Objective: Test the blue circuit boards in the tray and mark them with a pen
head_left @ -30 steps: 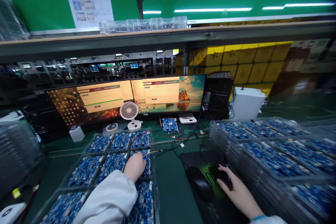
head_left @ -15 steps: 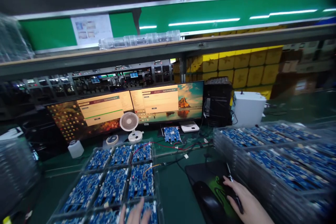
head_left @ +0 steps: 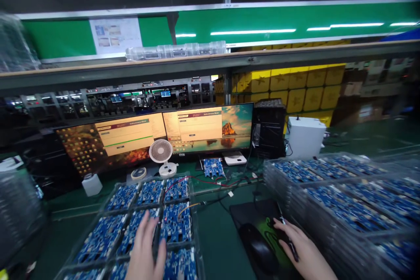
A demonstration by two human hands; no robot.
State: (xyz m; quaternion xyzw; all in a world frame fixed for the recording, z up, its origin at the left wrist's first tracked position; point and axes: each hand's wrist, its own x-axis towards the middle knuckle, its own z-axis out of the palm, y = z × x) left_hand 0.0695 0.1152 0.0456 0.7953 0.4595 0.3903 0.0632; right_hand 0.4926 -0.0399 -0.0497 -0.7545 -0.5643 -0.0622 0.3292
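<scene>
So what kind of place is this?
Probably an electronics factory floor: blue circuit boards lie in clear trays, two monitors stand behind them, and yellow boxes are stacked beyond.

Left hand (head_left: 141, 258) is bare, slim fingers (head_left: 141, 232) tapering at the ends, outline a bit blurred. Right hand (head_left: 301, 244) also bare, slender; just below it, wrist (head_left: 319, 267) uncovered as far as visible.

Blue boards (head_left: 176, 226) flat in clear tray (head_left: 196, 232), probable pen (head_left: 293, 249) tilted
</scene>
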